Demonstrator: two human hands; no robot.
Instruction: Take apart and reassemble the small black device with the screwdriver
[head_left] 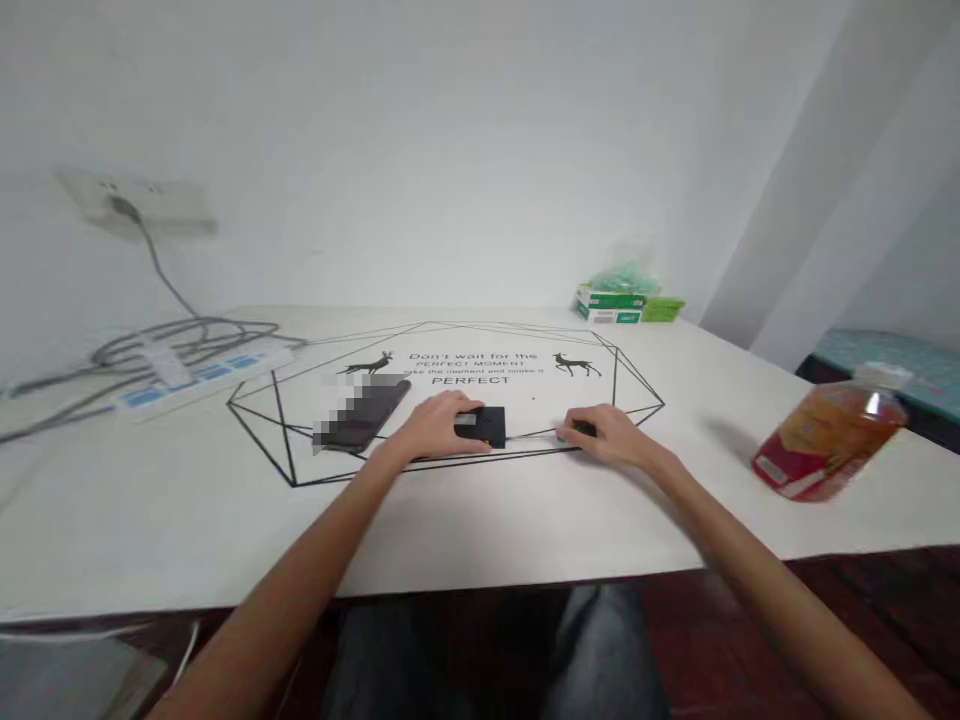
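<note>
Fingers of my left hand (435, 422) hold a small, flat, black box (493, 424) near the middle of the frame, over the white table (525, 520). Right of that, my right hand (606, 432) curls round a small dark thing (585, 428), mostly hidden.

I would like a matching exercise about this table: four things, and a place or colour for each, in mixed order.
Things:
1. black block
2. bottle
3. power strip
4. stacked boxes

Places or colours:
A. white with blue parts
B. at the back, green and white
C. in the left hand
D. to the right of the right hand

Pairs: 1-C, 2-D, 3-A, 4-B
</note>
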